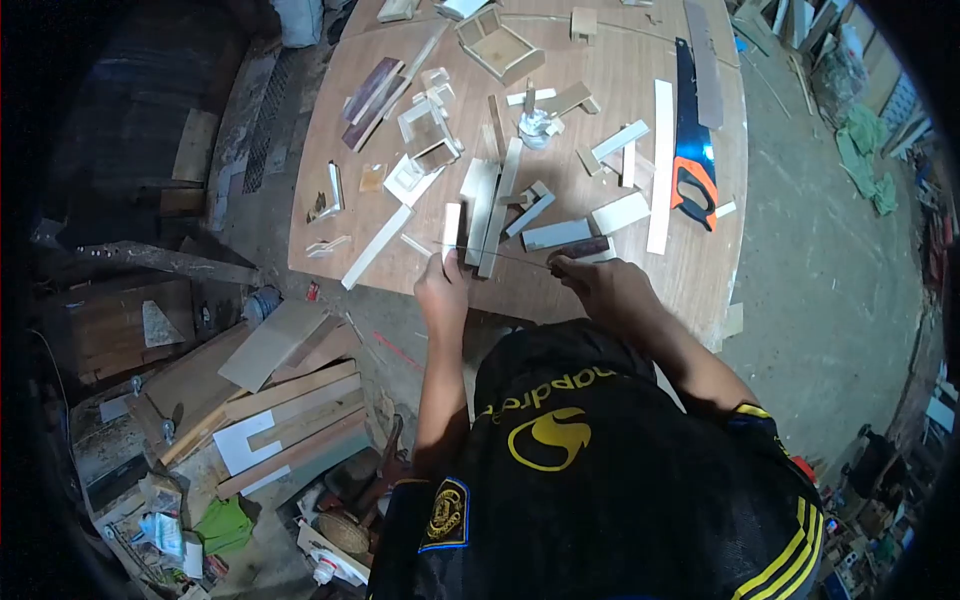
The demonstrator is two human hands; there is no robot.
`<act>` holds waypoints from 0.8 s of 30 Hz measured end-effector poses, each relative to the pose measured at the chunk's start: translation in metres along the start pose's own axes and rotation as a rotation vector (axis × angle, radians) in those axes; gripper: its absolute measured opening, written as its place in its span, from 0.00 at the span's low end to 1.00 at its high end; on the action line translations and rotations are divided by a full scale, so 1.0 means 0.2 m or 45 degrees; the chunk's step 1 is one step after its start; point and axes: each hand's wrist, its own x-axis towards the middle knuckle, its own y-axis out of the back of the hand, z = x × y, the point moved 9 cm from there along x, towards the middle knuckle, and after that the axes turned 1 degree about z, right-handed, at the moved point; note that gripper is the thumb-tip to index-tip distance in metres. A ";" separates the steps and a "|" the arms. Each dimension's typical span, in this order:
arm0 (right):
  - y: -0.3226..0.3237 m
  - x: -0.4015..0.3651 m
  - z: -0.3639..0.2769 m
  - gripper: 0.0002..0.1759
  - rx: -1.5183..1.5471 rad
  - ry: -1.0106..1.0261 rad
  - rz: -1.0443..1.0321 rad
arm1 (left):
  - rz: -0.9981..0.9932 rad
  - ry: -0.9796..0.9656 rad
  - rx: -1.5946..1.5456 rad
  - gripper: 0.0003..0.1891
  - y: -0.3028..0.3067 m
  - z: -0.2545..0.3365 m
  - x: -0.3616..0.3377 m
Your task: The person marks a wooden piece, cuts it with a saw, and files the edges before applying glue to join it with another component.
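Near the table's front edge, my left hand [441,285] is closed around the lower end of a short white wooden block [451,226], which stands out beyond the fingers. My right hand [607,288] is closed on the end of a thin, straight, blade-like tool [505,256]. The tool reaches left to the block; its exact kind is too small to tell. Long pale wood strips [487,210] lie just beyond the tool. A white-faced block [557,234] and a dark reddish wood piece [585,250] are beside my right hand.
On the wooden table [690,270] are a handsaw [692,150] with an orange-black handle, a long white strip [661,165], an open wooden box [498,47], a smaller box frame [428,135] and a crumpled white bag [536,128]. Boards [290,420] lie on the floor at left.
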 end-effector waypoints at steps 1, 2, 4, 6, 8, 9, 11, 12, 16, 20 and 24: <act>-0.02 0.02 -0.01 0.17 -0.037 -0.004 -0.054 | 0.000 -0.009 -0.006 0.10 -0.02 0.06 -0.01; -0.06 0.02 -0.01 0.17 -0.068 -0.016 -0.117 | -0.078 -0.167 -0.056 0.08 -0.10 0.19 -0.09; -0.13 0.03 0.00 0.17 -0.066 0.001 -0.168 | -0.183 -0.314 -0.122 0.08 -0.17 0.26 -0.24; -0.17 0.06 -0.02 0.12 -0.119 0.077 -0.098 | -0.205 -0.240 -0.075 0.07 -0.27 0.12 -0.21; -0.21 0.00 0.03 0.13 0.030 0.163 -0.049 | -0.045 -0.043 -0.004 0.08 -0.16 -0.02 -0.12; -0.17 0.02 0.01 0.13 0.027 0.192 -0.049 | -0.009 -0.030 0.028 0.08 -0.11 -0.09 -0.07; -0.09 -0.03 0.02 0.13 0.129 0.055 -0.038 | -0.007 -0.012 0.073 0.09 -0.07 -0.16 -0.07; -0.06 -0.02 0.01 0.13 0.166 0.120 0.045 | -0.036 0.000 0.086 0.09 -0.07 -0.14 -0.08; -0.11 0.07 0.02 0.13 0.094 0.058 -0.036 | -0.259 -0.261 -0.145 0.10 -0.22 0.16 -0.20; -0.15 0.03 0.07 0.16 -0.105 0.053 -0.165 | -0.093 0.010 -0.014 0.12 -0.18 -0.04 -0.19; -0.09 -0.05 0.09 0.11 0.021 0.089 -0.031 | 0.057 0.126 0.142 0.14 0.04 -0.31 -0.03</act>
